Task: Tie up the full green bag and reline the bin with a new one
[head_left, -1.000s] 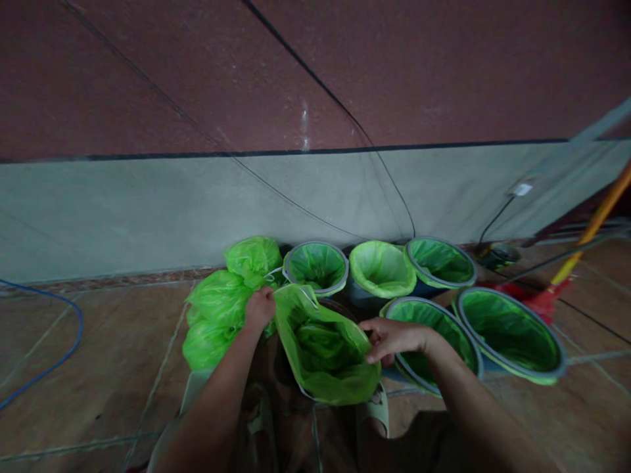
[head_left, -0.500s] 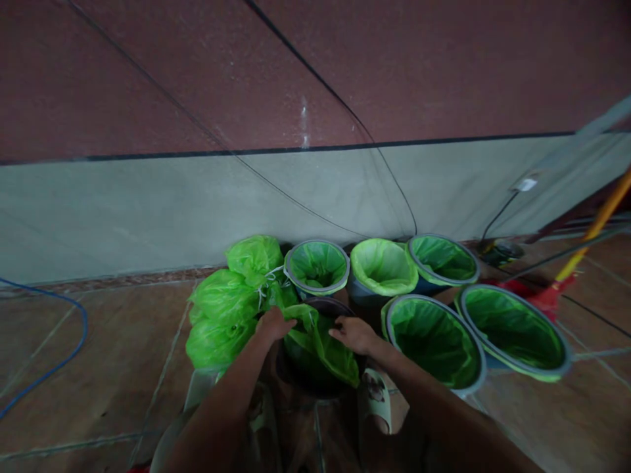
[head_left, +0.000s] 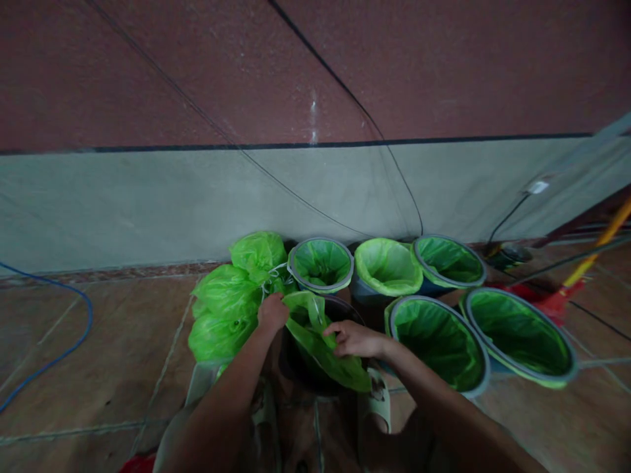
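Observation:
A translucent green garbage bag [head_left: 325, 360] lies partly spread in the mouth of a dark round bin [head_left: 349, 309] between my feet. My left hand [head_left: 273, 314] is closed on the bag's edge at the bin's left side. On the right, my right hand [head_left: 353, 339] has its fingers bent on the bag, index finger pointing left; the exact grip is partly hidden. One flap of the bag hangs over the bin's front right rim. Beside my left hand are several tied, puffed green bags [head_left: 227, 292] with white drawstrings.
Several bins lined with green bags stand behind and to the right, including a grey-rimmed bin [head_left: 438, 345]. A red dustpan [head_left: 555, 303] and a yellow pole [head_left: 599, 246] are farther right. A blue hose [head_left: 89, 315] lies on the tiles at left. Cables hang along the wall.
My left hand has moved slightly up and left with the bag's edge. The bag's front flap reaches farther right over the rim, and my right hand has shifted a little lower.

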Motion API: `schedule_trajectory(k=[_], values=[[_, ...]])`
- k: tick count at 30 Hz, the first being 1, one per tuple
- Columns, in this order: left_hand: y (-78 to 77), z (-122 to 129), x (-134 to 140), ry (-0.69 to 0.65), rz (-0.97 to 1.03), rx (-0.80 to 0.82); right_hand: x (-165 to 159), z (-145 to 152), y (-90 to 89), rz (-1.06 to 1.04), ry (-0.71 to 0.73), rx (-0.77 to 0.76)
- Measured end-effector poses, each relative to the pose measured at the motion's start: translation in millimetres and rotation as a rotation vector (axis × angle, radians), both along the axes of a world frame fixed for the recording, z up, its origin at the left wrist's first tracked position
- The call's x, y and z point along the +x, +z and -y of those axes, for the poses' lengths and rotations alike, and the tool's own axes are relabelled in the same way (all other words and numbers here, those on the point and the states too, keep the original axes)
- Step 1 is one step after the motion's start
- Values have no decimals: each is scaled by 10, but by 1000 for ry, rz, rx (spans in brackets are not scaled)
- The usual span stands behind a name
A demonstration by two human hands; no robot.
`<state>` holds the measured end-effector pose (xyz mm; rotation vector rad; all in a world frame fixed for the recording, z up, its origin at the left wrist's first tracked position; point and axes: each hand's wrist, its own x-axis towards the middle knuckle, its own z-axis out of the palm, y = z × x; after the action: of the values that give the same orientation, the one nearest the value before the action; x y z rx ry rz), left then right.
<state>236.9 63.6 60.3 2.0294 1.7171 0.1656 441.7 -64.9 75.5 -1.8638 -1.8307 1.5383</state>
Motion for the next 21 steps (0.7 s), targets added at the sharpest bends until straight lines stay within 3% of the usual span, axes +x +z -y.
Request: schedule_trajectory(k=[4, 7, 10, 14, 18, 21], values=[[85, -51, 90, -24, 201, 45, 241, 38, 378, -598, 44, -103], [106, -88, 159, -61, 541, 90, 275, 107, 462, -685, 129, -175], [58, -90, 197, -74, 639, 34, 241, 147, 351, -543, 199, -228], [-38, -20, 176, -67, 271, -169, 207, 153, 163, -210, 193, -185], [-99, 87, 152, -197, 74, -215, 233, 110, 139, 102, 50, -182], [-145, 183, 194, -293, 32, -206, 271, 49, 150, 398, -98, -17]])
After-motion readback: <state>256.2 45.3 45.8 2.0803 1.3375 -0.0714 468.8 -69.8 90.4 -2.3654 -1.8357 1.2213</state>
